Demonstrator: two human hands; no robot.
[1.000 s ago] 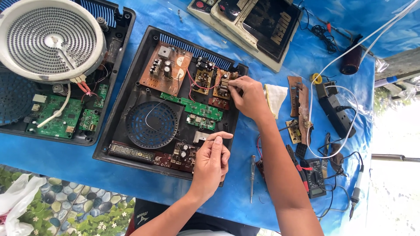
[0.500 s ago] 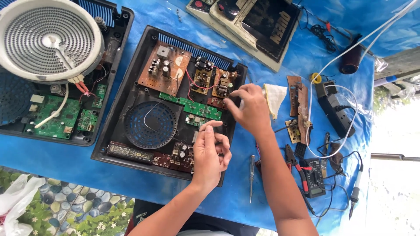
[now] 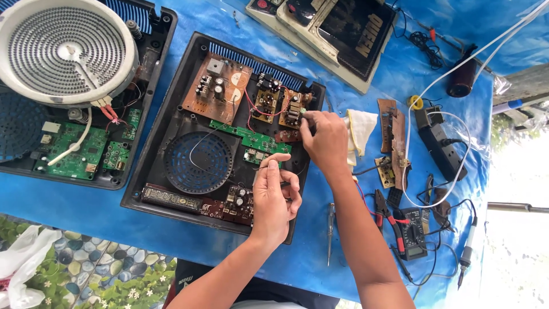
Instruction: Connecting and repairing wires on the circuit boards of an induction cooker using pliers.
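Currently left hand (image 3: 273,194) pinches a thin wire (image 3: 264,167) over the open cooker chassis (image 3: 171,114); right hand (image 3: 325,137) fingertips close on a small brown board (image 3: 291,109).

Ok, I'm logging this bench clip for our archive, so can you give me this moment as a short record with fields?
Setting: blue sheet over a table, seen from above
Main item: opened black cooker housing with a round fan grille and several circuit boards
Left hand: over the housing's near edge, fingers pinched on a thin wire
Right hand: fingertips on a small brown board at the far right
Nearby: screwdriver, red-handled pliers, white cloth
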